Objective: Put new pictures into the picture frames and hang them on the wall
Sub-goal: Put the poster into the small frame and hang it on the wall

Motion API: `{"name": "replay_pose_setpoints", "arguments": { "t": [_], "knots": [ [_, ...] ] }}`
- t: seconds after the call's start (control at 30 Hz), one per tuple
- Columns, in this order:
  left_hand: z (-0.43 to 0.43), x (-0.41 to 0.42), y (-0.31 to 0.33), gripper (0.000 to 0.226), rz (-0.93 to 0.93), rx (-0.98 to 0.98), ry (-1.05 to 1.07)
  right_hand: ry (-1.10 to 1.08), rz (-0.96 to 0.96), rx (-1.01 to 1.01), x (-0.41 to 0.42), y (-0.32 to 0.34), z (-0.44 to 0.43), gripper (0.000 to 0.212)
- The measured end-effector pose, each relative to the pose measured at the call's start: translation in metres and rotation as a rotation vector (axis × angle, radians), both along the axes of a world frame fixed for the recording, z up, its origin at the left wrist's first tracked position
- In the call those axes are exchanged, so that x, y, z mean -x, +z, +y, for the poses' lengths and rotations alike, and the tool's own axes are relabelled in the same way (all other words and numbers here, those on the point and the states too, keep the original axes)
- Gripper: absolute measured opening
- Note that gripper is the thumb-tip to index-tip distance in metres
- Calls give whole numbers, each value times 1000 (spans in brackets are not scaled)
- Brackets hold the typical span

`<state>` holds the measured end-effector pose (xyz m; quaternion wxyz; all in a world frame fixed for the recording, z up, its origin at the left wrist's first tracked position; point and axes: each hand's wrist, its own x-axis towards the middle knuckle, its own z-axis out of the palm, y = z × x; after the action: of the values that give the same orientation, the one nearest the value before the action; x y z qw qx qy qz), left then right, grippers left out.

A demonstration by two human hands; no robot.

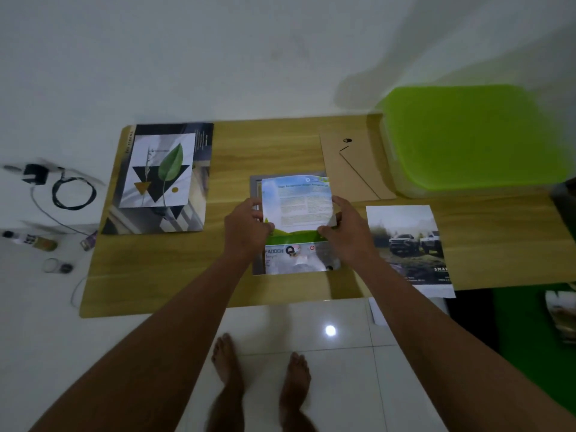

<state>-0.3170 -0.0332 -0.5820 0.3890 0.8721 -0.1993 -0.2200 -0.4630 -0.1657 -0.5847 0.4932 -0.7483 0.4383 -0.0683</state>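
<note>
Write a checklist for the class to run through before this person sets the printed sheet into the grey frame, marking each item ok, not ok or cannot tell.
1. Both hands hold the printed sheet: ok; left hand and right hand pinch its lower corners.
2. Backing board is off the grey frame: ok; it lies apart, to the right on the table.
3. Sheet lies flat: not ok; it is lifted and bowed.
4. Sheet squared to the frame: not ok; slightly skewed.
5. Sheet fits the opening: cannot tell; the sheet hides it.
</note>
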Motion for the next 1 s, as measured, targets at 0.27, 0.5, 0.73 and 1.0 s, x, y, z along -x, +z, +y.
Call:
{"name": "replay_pose_setpoints", "arguments": {
  "t": [0.27,0.5,0.73,1.0],
  "knots": [
    [-1,-1,-17,61,-109,-92,-98,81,130,215,-6,-17,3,61],
    [8,-6,-24,54,-439,-299,-232,195,162,406,-5,-19,6,47],
    [14,-15,-27,63,-371,-431,-419,442,305,591,-3,-30,13,60],
    [20,-18,-28,83,-464,-504,-536,450,274,650,-2,-35,14,59]
  ]
}}
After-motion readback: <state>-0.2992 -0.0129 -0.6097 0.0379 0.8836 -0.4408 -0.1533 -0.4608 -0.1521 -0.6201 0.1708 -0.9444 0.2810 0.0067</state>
